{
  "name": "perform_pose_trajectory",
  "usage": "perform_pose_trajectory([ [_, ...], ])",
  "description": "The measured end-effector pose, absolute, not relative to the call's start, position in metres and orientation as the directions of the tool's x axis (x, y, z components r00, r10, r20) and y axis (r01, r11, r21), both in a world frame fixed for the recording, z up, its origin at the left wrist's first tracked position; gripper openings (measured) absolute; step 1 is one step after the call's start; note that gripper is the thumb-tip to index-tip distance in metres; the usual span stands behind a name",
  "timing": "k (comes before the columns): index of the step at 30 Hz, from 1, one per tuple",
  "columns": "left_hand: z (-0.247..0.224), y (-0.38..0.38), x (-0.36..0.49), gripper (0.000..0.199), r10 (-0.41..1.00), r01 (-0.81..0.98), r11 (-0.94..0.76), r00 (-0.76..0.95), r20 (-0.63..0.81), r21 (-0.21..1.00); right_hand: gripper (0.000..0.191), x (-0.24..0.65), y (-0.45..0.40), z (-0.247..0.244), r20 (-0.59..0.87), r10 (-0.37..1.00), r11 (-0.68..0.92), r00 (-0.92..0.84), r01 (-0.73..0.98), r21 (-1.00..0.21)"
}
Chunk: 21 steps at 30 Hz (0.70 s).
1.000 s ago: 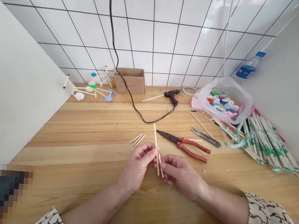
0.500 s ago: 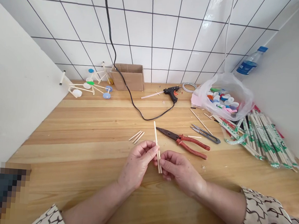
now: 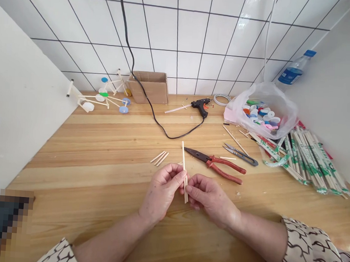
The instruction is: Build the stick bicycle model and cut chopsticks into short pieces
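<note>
My left hand (image 3: pixel 164 188) pinches a long thin wooden stick (image 3: pixel 183 156) that points away from me, tilted slightly left. Alongside its lower part lies a shorter wooden stick, partly hidden by the fingers. My right hand (image 3: pixel 208 194) has thumb and fingertips closed on the lower part of these sticks. Just beyond the hands, several short cut sticks (image 3: pixel 160 158) lie on the wooden table (image 3: pixel 99 173). Long-nose pliers (image 3: pixel 213 163) with red handles rest to the right of the upright stick's tip.
Thread snips (image 3: pixel 241 154) lie right of the pliers. Behind are a glue gun (image 3: pixel 201 107) with its black cord, a tape roll (image 3: pixel 222 99), a cardboard box (image 3: pixel 149 90) and stick-and-cap models (image 3: pixel 103 97). At right are a bag of bottle caps (image 3: pixel 263 113), wrapped chopsticks (image 3: pixel 314 162) and a bottle (image 3: pixel 294 72).
The two sticks sit closer together at their lower ends, looking more overlapped. Both hands keep nearly the same place and grip; the view has shifted slightly.
</note>
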State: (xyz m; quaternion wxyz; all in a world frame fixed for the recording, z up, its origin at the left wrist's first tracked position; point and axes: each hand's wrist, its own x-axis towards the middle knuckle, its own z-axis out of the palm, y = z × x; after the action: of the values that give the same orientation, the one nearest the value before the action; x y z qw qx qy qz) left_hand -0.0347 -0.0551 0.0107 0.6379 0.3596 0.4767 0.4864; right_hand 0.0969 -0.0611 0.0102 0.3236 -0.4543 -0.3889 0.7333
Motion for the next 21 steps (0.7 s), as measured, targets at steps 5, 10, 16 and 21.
perform_pose_trajectory([
  [5, 0.0081, -0.0551, -0.0358, 0.012, 0.969, -0.244, 0.247, 0.089, -0.232, 0.938, 0.033, 0.0968, -0.062, 0.0088, -0.4, 0.83, -0.479, -0.389, -0.129, -0.868],
  [10, 0.0074, -0.0558, -0.0361, 0.012, 0.97, -0.221, 0.24, 0.086, -0.227, 0.945, 0.033, 0.0961, -0.0623, 0.0078, -0.387, 0.832, -0.472, -0.397, -0.14, -0.87],
  [16, 0.0067, -0.0564, -0.0358, 0.012, 0.971, -0.226, 0.234, 0.094, -0.218, 0.945, 0.03, 0.0959, -0.0629, 0.0065, -0.362, 0.839, -0.454, -0.406, -0.155, -0.877],
  [21, 0.0069, -0.0567, -0.0367, 0.015, 0.97, -0.196, 0.238, 0.088, -0.225, 0.951, 0.029, 0.0953, -0.0635, 0.0036, -0.355, 0.842, -0.449, -0.407, -0.16, -0.879],
])
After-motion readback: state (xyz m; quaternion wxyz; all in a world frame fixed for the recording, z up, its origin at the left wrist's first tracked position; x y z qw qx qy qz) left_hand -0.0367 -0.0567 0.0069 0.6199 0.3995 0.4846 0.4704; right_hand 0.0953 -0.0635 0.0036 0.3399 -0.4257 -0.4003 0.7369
